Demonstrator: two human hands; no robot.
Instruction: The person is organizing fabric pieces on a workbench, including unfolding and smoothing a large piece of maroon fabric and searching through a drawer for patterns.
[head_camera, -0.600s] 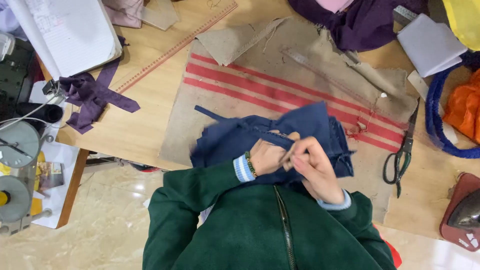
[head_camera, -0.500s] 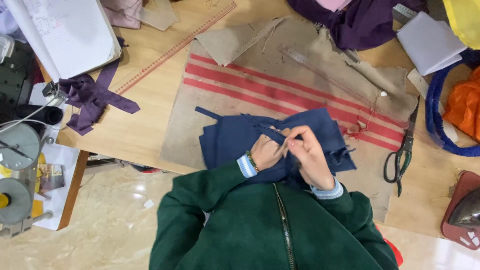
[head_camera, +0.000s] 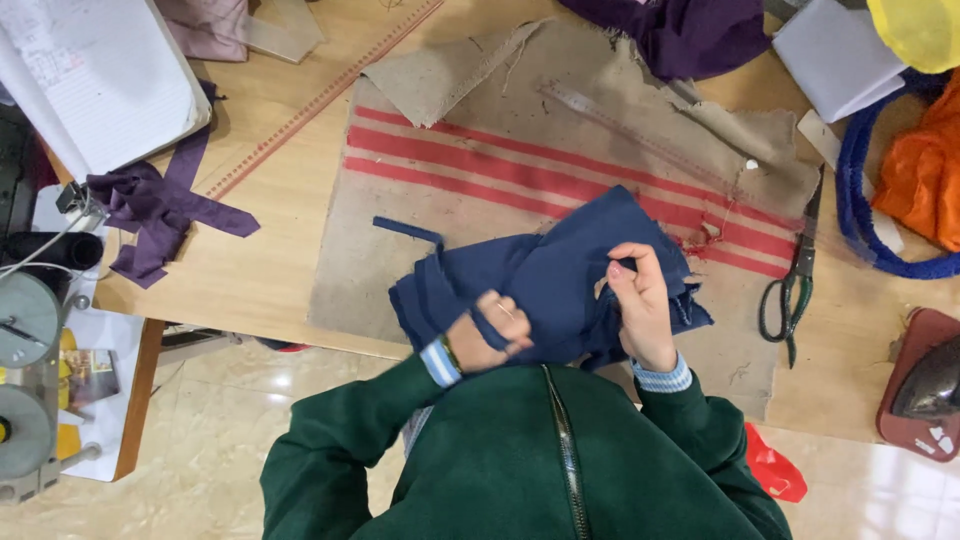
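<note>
A crumpled navy blue garment lies on a tan burlap mat with red stripes near the table's front edge. My left hand grips a fold of the navy cloth at its lower left, fingers closed around a strip of it. My right hand pinches the cloth's right side, with fabric bunched between thumb and fingers. Both hands are apart, with the garment spread between them. A loose navy strip trails off the garment to the left. My green jacket fills the bottom of the view.
Black-handled scissors lie right of the garment. A metal ruler rests on the mat, a long wooden ruler to its left. Purple fabric scraps, a white notebook, an iron, orange cloth and a sewing machine's spools surround the area.
My hands, close together at the garment's middle before, have moved apart. The left hand dropped to the lower left with a fold, and the navy cloth has shifted and spread.
</note>
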